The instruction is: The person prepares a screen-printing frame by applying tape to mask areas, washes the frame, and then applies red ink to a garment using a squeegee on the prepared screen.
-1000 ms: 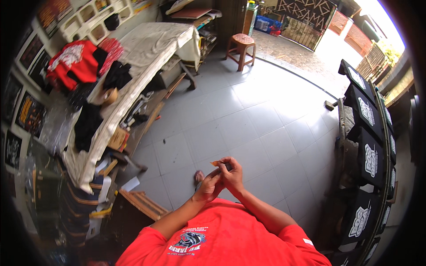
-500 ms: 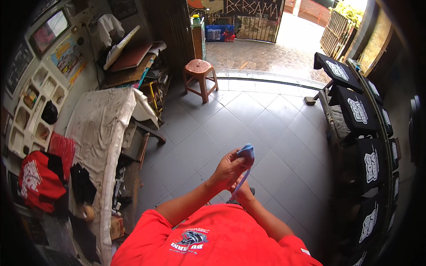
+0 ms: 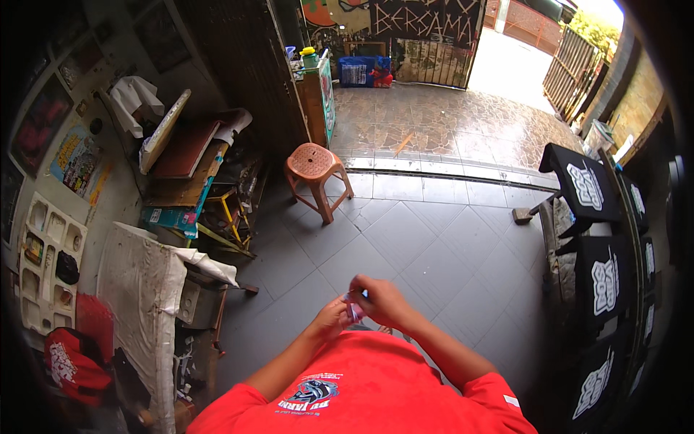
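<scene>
moved: hands have dropped lower & closer to the chest vs half a sec back, when the blue thing was lifted up at arm's reach; view has tipped up too, more of the gateway showing now.
floor: grey tiled floor [image 3: 448, 246] runs out to the open gate, bare stretch right ahead of the person, so room to stand & work.
bench: cloth-covered table [image 3: 141, 289] on the left, sheet draped over its edge, prob to keep the top clean.
shirts: black printed shirts [image 3: 585, 188] hung in a row down the right, spread flat, looks like drying or display.
stool: orange plastic stool [image 3: 314, 173] stands upright near the doorway, well apart from the hands.
right hand: right hand [image 3: 383, 300] curled over the top, fingers closed down on the small item.
left hand: left hand [image 3: 331, 318] pinches it from below, thumb & fingers together.
item: small blue-and-pink object [image 3: 354, 309] sits between both hands, mostly hidden; can't tell what it is.
</scene>
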`<action>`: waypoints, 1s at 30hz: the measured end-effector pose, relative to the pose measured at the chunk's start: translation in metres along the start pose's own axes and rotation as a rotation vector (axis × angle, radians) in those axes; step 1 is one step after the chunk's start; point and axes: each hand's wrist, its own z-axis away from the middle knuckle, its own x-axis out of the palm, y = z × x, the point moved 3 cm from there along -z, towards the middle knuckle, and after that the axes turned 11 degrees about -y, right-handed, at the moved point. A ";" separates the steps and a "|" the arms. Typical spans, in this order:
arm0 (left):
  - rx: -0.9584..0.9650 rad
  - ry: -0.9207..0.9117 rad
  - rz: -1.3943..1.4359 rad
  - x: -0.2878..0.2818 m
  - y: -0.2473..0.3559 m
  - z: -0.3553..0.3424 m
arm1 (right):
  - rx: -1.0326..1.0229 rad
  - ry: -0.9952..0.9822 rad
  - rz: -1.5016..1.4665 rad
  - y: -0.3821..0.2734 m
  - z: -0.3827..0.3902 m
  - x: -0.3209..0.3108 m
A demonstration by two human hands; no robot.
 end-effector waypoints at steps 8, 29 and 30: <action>0.115 -0.043 0.408 0.008 0.146 -0.226 | -0.177 0.027 0.652 0.079 -0.202 -0.163; 0.644 1.141 -1.590 -0.165 0.818 -0.821 | 0.559 0.810 -0.336 0.545 -0.395 -0.722; 0.641 1.177 -1.640 -0.166 0.843 -0.837 | 0.492 0.745 -0.320 0.536 -0.450 -0.762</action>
